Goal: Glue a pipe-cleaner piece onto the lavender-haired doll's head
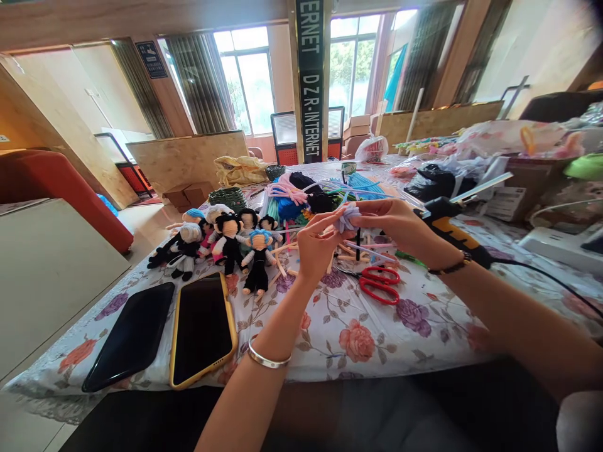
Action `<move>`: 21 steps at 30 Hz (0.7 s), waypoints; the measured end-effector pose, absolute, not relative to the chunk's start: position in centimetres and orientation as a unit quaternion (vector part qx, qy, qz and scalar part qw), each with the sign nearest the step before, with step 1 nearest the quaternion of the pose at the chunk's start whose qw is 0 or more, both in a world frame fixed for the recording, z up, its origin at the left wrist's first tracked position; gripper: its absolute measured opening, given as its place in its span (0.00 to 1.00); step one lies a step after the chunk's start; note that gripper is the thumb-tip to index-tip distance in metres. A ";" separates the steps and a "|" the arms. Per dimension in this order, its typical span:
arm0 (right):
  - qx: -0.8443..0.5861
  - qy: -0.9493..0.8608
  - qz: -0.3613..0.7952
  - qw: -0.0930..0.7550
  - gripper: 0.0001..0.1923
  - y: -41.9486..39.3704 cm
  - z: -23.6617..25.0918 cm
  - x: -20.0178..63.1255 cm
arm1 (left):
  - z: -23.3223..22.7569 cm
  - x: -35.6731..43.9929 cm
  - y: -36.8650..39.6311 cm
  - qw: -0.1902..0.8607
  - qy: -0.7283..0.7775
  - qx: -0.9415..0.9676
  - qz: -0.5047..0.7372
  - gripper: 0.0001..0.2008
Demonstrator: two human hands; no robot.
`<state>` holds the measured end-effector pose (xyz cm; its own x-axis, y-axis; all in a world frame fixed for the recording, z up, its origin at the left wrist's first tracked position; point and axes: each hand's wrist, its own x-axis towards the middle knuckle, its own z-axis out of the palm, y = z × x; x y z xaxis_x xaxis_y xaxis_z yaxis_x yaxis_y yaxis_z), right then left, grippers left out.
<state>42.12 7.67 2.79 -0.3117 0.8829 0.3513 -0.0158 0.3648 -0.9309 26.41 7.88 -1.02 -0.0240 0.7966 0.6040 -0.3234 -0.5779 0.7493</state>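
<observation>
Two hands, lilac pipe-cleaner bundle

hands pinching lilac fuzzy bundle, dolls

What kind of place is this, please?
Probably a handicraft workroom. A table with a floral cloth carries finished small dolls, a heap of coloured pipe cleaners, red scissors and a glue gun. Both hands hold a pale fuzzy piece.
</observation>
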 end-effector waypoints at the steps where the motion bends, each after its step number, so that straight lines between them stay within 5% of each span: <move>1: -0.341 -0.669 0.448 0.485 0.15 7.5 3.1 42.2 | -1.0 26.4 8.0 0.410 0.212 0.567 0.682 0.20; 9: -0.401 -0.730 0.262 0.487 0.18 6.5 4.5 43.0 | -0.7 26.0 8.6 0.511 0.206 0.469 0.690 0.22; 12: -0.357 -0.779 0.087 0.509 0.17 6.7 4.6 43.2 | -0.6 25.7 8.7 0.544 0.185 0.441 0.689 0.23; 16: -0.291 -0.837 -0.159 0.436 0.15 6.8 4.5 43.4 | -0.6 25.4 8.8 0.553 0.171 0.435 0.690 0.20; 21: -0.288 -0.836 -0.281 0.374 0.15 7.0 4.2 43.5 | -0.8 25.6 8.8 0.563 0.178 0.445 0.674 0.23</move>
<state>43.46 6.96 4.24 -0.5539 0.2713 0.7872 0.6916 0.6763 0.2536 25.58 8.84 -0.80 0.0290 0.9162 0.3996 -0.5999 -0.3038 0.7401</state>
